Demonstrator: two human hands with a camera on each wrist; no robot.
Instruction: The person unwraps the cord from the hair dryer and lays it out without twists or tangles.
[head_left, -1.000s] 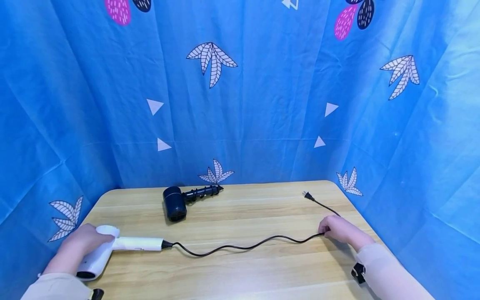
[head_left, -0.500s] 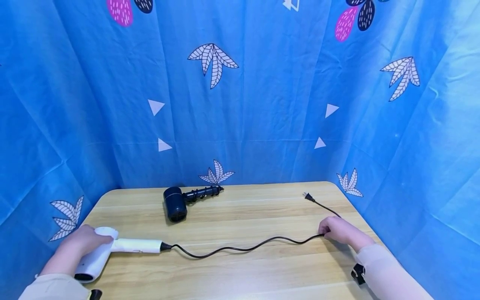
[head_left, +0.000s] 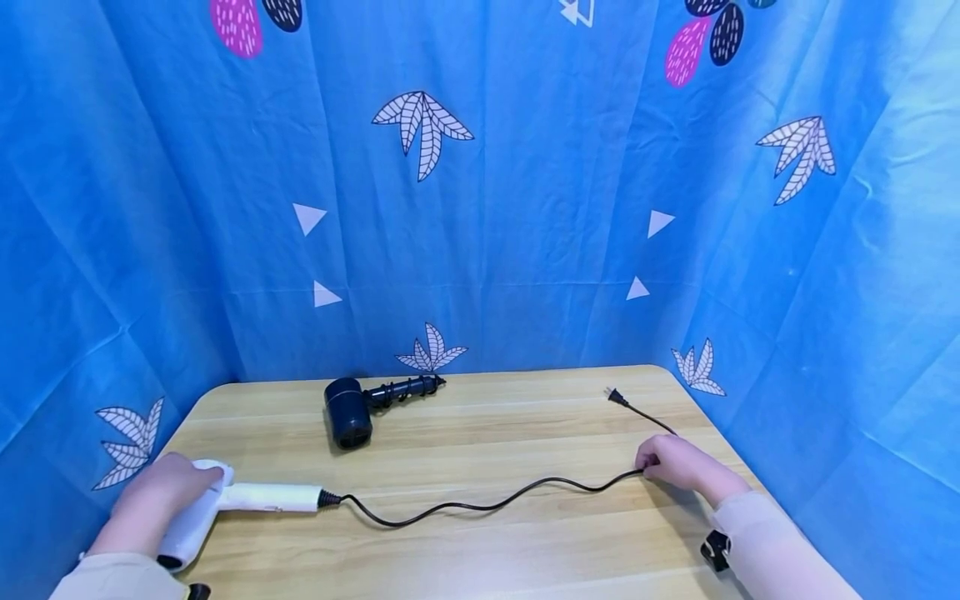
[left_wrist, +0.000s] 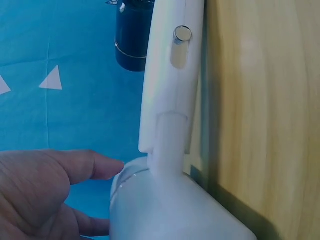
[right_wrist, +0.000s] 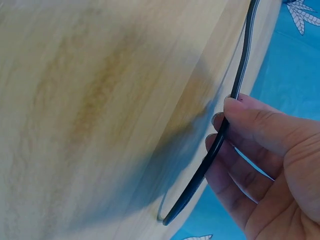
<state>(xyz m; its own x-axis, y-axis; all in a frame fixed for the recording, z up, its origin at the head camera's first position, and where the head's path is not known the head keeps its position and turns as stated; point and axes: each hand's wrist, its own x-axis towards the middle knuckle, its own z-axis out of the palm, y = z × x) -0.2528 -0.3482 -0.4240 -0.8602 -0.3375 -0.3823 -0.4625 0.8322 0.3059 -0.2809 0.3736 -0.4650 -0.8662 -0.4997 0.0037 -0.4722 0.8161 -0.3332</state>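
Observation:
A white hair dryer [head_left: 270,497] lies at the left front of the wooden table, its handle pointing right. My left hand [head_left: 161,497] grips the dryer's head. The left wrist view shows the thumb [left_wrist: 95,167] against the rounded head, near where the handle joins it; much of the other fingers' hold is out of sight there. From the handle's end a black cord [head_left: 491,506] runs in waves across to my right hand [head_left: 678,462]. That hand pinches the cord [right_wrist: 242,60] between thumb and fingers, slightly above the tabletop. Beyond it lies the two-pin plug [head_left: 617,397].
A black hair dryer [head_left: 349,415] rests near the back left of the table [head_left: 510,425], its cord wound around the handle. Blue patterned curtains [head_left: 517,217] hang behind the table and along both sides.
The white hair dryer and my left hand have shifted slightly toward the table's front, the dryer's head turning a little. My right hand stays in place on the cord.

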